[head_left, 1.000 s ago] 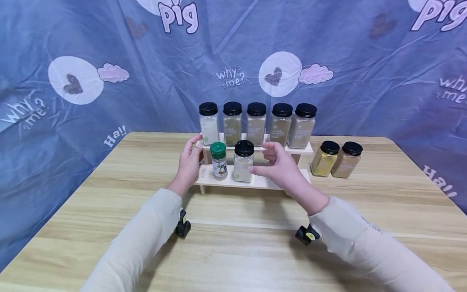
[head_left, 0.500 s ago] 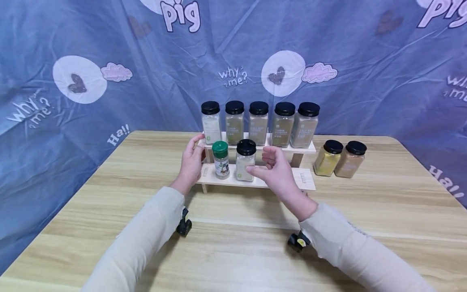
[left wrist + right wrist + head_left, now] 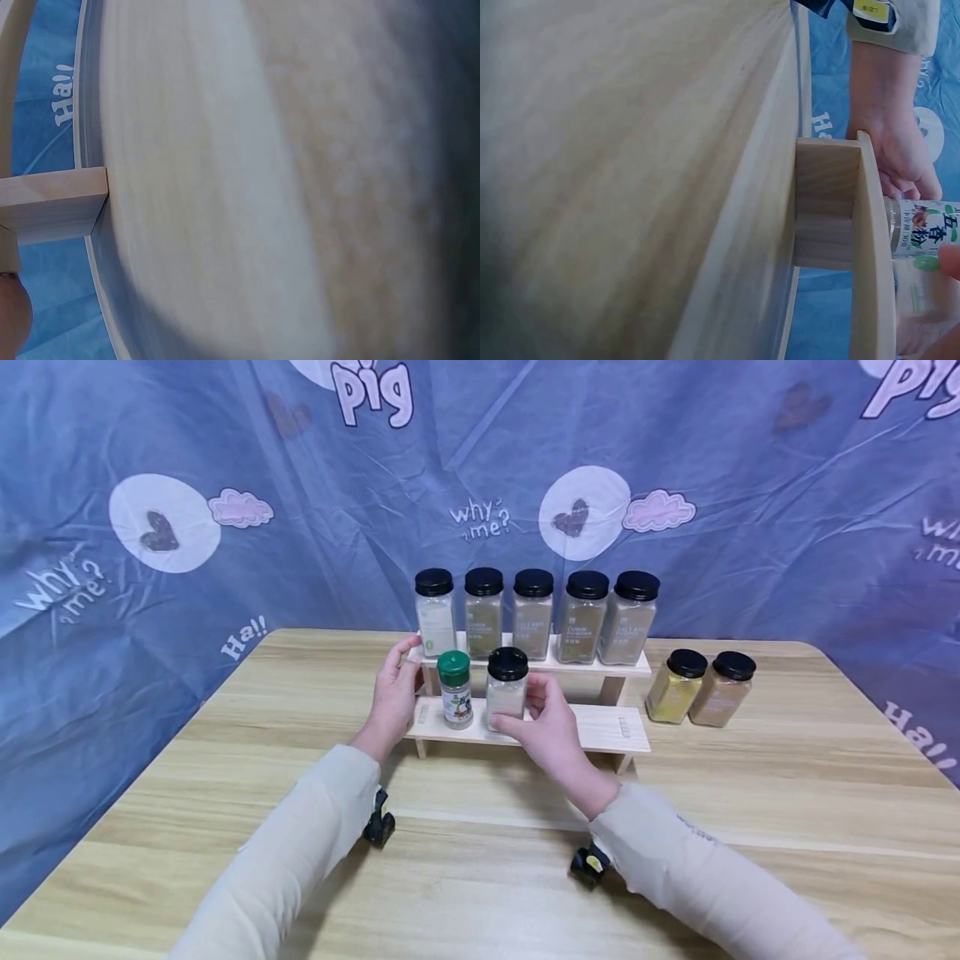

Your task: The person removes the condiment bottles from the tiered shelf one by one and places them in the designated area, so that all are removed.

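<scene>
A two-tier wooden spice rack (image 3: 600,725) stands on the table. My left hand (image 3: 392,693) holds the left end of its upper shelf; one fingertip shows by the wood in the left wrist view. On the lower shelf, my right hand (image 3: 551,722) grips a square black-lidded spice jar (image 3: 506,695) of pale powder, thumb at the front and fingers behind its right side. Left of that jar stands a green-capped spice bottle (image 3: 456,700), its printed label (image 3: 924,225) facing the right wrist camera. The jar's lower part is partly covered by my thumb.
Several black-lidded jars (image 3: 533,618) line the upper shelf. Right of the rack, a yellow spice jar (image 3: 675,689) and a brownish spice jar (image 3: 722,693) stand side by side on the wooden table (image 3: 480,877). A blue printed cloth (image 3: 360,527) hangs behind.
My right hand has moved left and slightly down, and its fingers have closed round the black-lidded jar on the lower shelf. The left hand keeps its hold on the rack.
</scene>
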Available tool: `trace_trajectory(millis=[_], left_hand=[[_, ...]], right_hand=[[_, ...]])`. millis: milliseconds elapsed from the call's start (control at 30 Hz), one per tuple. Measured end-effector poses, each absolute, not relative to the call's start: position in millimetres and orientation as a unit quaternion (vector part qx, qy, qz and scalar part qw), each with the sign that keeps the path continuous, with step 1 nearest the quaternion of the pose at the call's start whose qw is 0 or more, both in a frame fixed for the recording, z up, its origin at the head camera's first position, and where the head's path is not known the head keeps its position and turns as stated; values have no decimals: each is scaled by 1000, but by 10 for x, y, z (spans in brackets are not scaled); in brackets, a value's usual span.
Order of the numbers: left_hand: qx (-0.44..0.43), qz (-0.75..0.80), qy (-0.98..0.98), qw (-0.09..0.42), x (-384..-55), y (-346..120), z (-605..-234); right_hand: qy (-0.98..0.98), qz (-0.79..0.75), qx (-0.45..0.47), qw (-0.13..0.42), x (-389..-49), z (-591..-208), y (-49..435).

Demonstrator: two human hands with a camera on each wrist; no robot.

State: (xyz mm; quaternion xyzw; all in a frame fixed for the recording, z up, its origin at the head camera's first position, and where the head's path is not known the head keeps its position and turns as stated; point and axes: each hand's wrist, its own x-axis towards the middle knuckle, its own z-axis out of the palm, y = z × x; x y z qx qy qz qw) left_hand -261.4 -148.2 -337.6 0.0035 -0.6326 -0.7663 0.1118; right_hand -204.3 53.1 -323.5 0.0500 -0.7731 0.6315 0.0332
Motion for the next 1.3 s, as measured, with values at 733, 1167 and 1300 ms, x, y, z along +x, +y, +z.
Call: trace_trajectory(millis=[733, 1167, 1300], left_hand=[[6, -763, -636, 115, -2606, -1490, -3358], [-3, -762, -637, 119, -2594, -1473, -3369], [-1, -760, -640, 117, -2604, -1472, -3375]], right_hand=[[-845, 523, 61, 95, -2054, -3249, 407], [-841, 528, 56, 106, -2047, -3251, 412], [-836, 536, 54, 108, -2041, -3258, 426]])
